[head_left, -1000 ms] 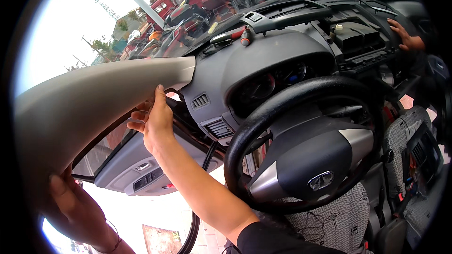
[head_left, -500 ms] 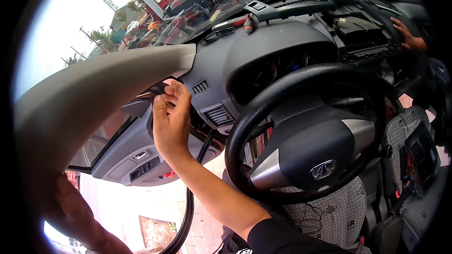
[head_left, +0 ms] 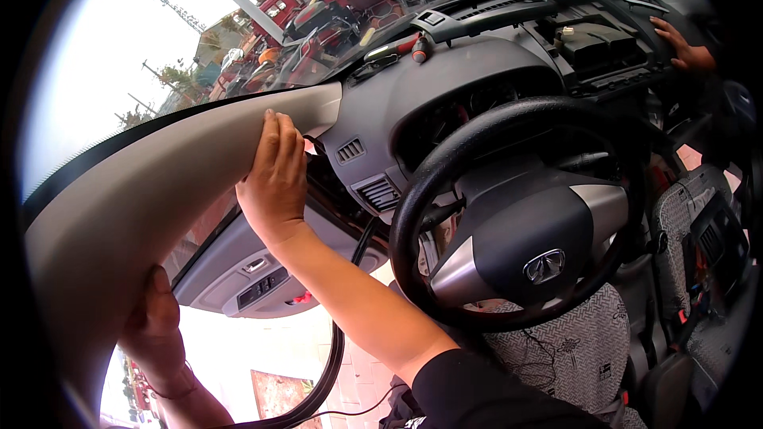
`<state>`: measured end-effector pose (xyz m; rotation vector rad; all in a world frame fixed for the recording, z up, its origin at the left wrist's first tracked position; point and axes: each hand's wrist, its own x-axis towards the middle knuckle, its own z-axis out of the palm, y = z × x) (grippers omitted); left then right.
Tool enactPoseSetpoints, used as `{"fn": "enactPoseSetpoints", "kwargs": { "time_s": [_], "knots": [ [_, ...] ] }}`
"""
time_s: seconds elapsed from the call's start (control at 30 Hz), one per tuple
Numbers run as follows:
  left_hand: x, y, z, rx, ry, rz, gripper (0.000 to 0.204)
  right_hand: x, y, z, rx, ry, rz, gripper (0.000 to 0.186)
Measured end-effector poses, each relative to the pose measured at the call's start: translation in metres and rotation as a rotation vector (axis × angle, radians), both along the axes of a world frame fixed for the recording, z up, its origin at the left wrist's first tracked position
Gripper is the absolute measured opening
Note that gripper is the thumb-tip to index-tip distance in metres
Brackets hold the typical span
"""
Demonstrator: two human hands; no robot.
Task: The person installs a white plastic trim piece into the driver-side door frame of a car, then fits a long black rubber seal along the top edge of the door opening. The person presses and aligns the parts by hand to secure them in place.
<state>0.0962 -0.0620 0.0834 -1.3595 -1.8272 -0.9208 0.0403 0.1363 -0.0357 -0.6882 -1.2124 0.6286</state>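
Observation:
A long beige windshield pillar trim (head_left: 195, 139) slants from the lower left up to the dashboard corner. My right hand (head_left: 274, 179) lies on its lower end, fingers close together and bent over the surface; the thumb is hidden. Farther down the trim, my left hand (head_left: 159, 334) grips the inner edge with the thumb in front, its other fingers mostly hidden behind. Between the trim's outer edge and the windshield runs a dark strip. Beside my right hand are the small side vent (head_left: 350, 150) and the grey dashboard (head_left: 469, 71).
The steering wheel (head_left: 409, 214) stands right of my right forearm. An open door (head_left: 226, 278) is below the trim. A red-and-black screwdriver (head_left: 421, 49) and a loose dash panel (head_left: 489, 16) lie on the dashboard. Another person's hand (head_left: 683, 49) rests near the dash opening (head_left: 596, 44).
My right hand has moved from in front of the trim's lower end onto it, fingers now over the surface. My left hand shows more clearly along the trim. The view has shifted slightly.

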Motion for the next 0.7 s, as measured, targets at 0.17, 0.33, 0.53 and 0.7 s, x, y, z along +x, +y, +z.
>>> {"fn": "enactPoseSetpoints", "kwargs": {
  "time_s": [0.17, 0.33, 0.53, 0.7],
  "knots": [
    [0.037, 0.053, -0.006, 0.013, -0.095, -0.109, 0.031, -0.004, 0.029, -0.006, -0.034, -0.111, 0.051, 0.067],
    [0.049, 0.04, -0.006, 0.034, -0.194, -0.077, 0.024, -0.019, 0.007, -0.021, 0.018, -0.143, 0.034, 0.067],
    [0.053, 0.077, 0.016, -0.178, -0.267, -0.167, 0.016, 0.008, 0.027, -0.008, -0.191, -0.281, 0.187, 0.07],
    [0.069, 0.1, 0.004, 0.014, -0.299, -0.403, 0.011, 0.092, 0.019, -0.004, 0.054, -0.287, 0.398, 0.099]
  ]
}}
